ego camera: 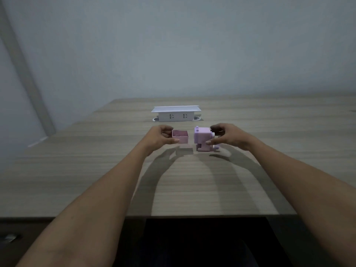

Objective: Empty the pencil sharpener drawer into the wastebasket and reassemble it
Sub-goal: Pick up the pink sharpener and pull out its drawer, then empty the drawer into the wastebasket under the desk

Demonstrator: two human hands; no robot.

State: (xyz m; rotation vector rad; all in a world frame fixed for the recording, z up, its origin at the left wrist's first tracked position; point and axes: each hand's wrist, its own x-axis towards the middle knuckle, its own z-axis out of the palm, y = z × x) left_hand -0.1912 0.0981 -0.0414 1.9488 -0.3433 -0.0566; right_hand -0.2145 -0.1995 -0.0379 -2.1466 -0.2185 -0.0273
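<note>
A small pink drawer (181,136), open side up, is held just above the wooden desk (96,170) by my left hand (160,136), thumb at its near corner and fingers at its left wall. Just to its right stands the purple pencil sharpener body (202,138) on the desk, its empty slot low on the left side. My right hand (226,135) grips the body, thumb on the front and fingers over the top right. A gap separates drawer and body. No wastebasket shows in the head view.
A white pop-up socket box (175,113) with its lid raised stands on the desk behind the sharpener. The desk's near edge runs across the bottom, with a dark opening (202,241) under it. A grey wall rises behind the desk.
</note>
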